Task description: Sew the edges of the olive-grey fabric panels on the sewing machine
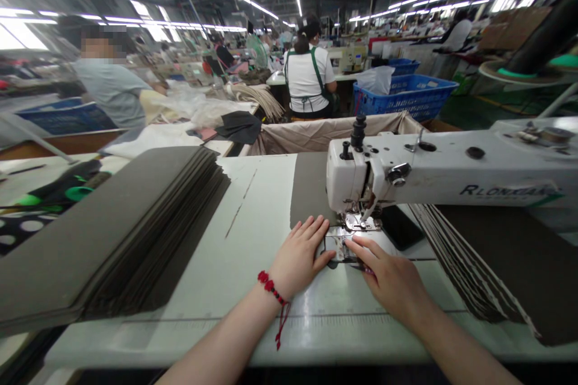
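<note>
A white sewing machine (433, 168) stands over the pale green table, its presser foot and needle area just beyond my hands. Flat on the near end of a dark grey fabric piece (311, 183) rests my left hand (304, 246), fingers stretched out and thumb spread toward the metal needle plate (335, 245). That piece runs back behind the machine head. My right hand (383, 271) is at the plate's right side, index finger extended onto the metal; its lower fingers are bent and partly hidden, and a small something may be under them.
A thick stack of grey fabric panels (112, 222) lies at left, another stack (501, 258) at right. A black phone (401, 227) lies beneath the machine arm. Behind the table are a cloth-lined bin (298, 137), a blue crate (406, 96) and a seated co-worker (308, 75).
</note>
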`<state>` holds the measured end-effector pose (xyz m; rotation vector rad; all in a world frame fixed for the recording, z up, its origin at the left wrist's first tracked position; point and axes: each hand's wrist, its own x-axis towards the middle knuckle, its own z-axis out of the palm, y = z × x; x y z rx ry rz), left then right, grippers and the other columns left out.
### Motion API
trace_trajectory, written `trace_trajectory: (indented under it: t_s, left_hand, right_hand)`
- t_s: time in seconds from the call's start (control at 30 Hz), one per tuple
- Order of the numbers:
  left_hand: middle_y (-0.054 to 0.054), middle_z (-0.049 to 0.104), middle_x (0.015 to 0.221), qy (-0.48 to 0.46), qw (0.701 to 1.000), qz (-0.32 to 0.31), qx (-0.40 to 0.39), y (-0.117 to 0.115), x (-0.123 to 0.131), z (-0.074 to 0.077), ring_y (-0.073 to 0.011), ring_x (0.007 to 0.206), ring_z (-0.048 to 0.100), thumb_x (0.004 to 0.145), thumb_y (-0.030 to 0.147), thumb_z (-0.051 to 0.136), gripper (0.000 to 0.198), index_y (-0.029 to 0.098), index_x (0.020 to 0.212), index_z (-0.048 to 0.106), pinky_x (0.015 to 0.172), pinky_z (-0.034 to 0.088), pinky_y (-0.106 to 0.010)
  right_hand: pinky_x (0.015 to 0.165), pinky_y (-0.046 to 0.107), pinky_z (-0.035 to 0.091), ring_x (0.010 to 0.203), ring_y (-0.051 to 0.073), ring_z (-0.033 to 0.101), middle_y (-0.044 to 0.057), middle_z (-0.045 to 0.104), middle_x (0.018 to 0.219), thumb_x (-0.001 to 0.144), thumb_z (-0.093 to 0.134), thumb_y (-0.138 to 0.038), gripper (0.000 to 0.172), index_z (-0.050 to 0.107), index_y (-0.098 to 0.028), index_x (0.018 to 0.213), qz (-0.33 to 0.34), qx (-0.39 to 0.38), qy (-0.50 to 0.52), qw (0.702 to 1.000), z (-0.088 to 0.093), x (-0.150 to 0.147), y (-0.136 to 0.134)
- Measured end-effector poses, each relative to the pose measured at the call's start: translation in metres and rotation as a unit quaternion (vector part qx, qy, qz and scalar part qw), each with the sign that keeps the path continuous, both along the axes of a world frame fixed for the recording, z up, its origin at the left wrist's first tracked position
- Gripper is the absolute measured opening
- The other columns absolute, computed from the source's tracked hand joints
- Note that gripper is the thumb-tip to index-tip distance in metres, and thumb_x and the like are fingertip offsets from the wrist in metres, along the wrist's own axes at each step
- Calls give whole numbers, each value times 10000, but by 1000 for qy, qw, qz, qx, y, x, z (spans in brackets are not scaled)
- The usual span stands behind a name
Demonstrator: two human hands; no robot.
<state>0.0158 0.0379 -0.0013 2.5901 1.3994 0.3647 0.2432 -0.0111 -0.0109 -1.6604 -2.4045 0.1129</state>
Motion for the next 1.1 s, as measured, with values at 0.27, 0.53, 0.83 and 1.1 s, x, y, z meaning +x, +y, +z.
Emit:
trace_trajectory:
  t_s: [0.27,0.53,0.83,1.1]
  left_hand:
    - [-41,319,1516,0,1000,2,-14,1,0,2,-246,1407,261,953,511,430,587,256,1466,299,1156,246,-468]
    - [-40,320,1516,-7,1000,0,-18,3,0,3,-255,1408,257,962,502,412,568,251,1461,310,1155,237,-478]
    - [-43,347,1503,-8,1000,-3,-7,4,-1,-1,-253,1400,279,967,475,415,536,255,1450,338,1155,231,-461]
    - [-81,260,1540,-1,1000,11,22,6,-2,-12,-249,1422,218,972,488,391,556,222,1454,318,1155,233,-428]
  right_hand:
    - [730,335,548,938,184,659,-33,435,1458,831,465,-99,643,381,-346,1419,0,-4,4,1000,0,0,0]
    - [726,318,538,970,182,651,-36,438,1458,838,453,-90,638,382,-352,1416,-1,-3,8,1000,2,-1,-1]
    - [762,335,531,1023,192,633,-48,449,1445,835,475,-105,629,392,-351,1408,-1,0,27,1000,2,1,-1]
    - [801,335,517,1044,197,625,-38,471,1430,854,476,-132,587,411,-338,1400,-9,6,40,999,3,0,-3]
